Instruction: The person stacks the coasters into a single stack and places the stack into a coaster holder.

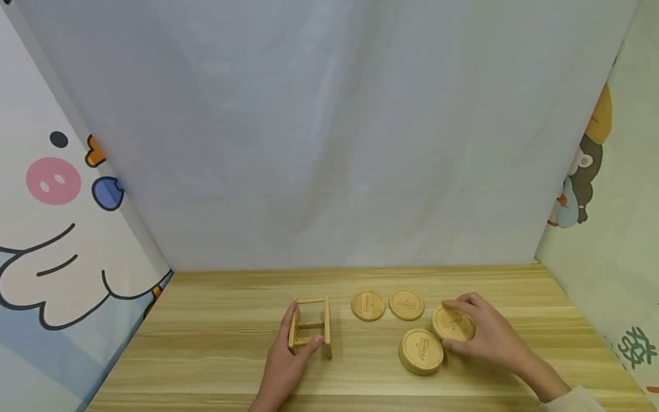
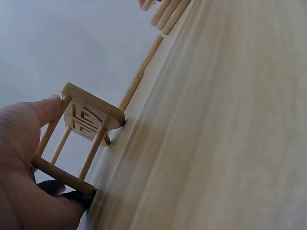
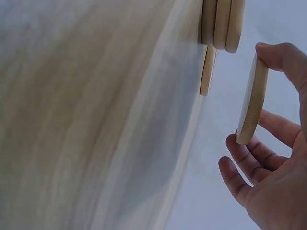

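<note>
My left hand (image 1: 284,366) grips a small wooden coaster holder (image 1: 328,329) from its left side, on the table. In the left wrist view, the holder's slotted end panel (image 2: 91,112) and dowel bars show, with fingers at both ends of the near side. My right hand (image 1: 494,337) pinches a round wooden coaster (image 1: 452,325) between thumb and fingers. The right wrist view has this coaster (image 3: 254,100) edge-on, raised off the table. Just left of it stands a stack of coasters (image 1: 422,350) with printed lettering on top.
Two single coasters, a left one (image 1: 368,305) and a right one (image 1: 407,304), lie flat side by side behind the stack. The wood-grain table (image 1: 216,343) ends at a pale cloth backdrop (image 1: 329,171). Cartoon-printed panels flank both sides.
</note>
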Demonstrator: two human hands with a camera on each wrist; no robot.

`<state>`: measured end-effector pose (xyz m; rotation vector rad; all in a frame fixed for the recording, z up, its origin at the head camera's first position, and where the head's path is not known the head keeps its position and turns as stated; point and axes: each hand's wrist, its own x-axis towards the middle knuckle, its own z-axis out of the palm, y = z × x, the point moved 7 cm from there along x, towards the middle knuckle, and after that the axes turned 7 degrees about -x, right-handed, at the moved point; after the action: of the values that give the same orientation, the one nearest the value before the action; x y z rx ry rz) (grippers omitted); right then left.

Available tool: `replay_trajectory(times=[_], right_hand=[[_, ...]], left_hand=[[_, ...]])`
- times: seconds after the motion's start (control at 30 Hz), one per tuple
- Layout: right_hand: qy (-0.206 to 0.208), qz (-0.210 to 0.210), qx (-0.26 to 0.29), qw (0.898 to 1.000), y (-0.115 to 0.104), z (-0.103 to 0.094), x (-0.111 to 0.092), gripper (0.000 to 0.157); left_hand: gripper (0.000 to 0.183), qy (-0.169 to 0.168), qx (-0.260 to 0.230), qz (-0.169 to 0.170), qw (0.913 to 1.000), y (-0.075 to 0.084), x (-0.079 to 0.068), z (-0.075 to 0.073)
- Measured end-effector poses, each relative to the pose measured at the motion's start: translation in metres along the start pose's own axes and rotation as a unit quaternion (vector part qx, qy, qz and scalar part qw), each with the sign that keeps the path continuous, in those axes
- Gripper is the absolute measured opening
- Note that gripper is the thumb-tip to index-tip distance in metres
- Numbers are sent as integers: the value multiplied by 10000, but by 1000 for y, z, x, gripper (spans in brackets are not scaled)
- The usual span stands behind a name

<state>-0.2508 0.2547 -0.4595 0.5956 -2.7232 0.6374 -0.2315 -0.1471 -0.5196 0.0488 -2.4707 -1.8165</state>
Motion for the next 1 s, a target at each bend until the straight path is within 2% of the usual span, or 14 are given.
replay_trajectory(times=[0.5, 1.0], right_hand=[[62, -155, 140, 9998, -12, 1, -3, 71], [164, -332, 51, 9993, -22, 1, -4, 71]], left_hand=[[93, 16, -27, -19, 10000, 0, -1, 0], [93, -2, -8, -49, 10000, -2, 1, 0]])
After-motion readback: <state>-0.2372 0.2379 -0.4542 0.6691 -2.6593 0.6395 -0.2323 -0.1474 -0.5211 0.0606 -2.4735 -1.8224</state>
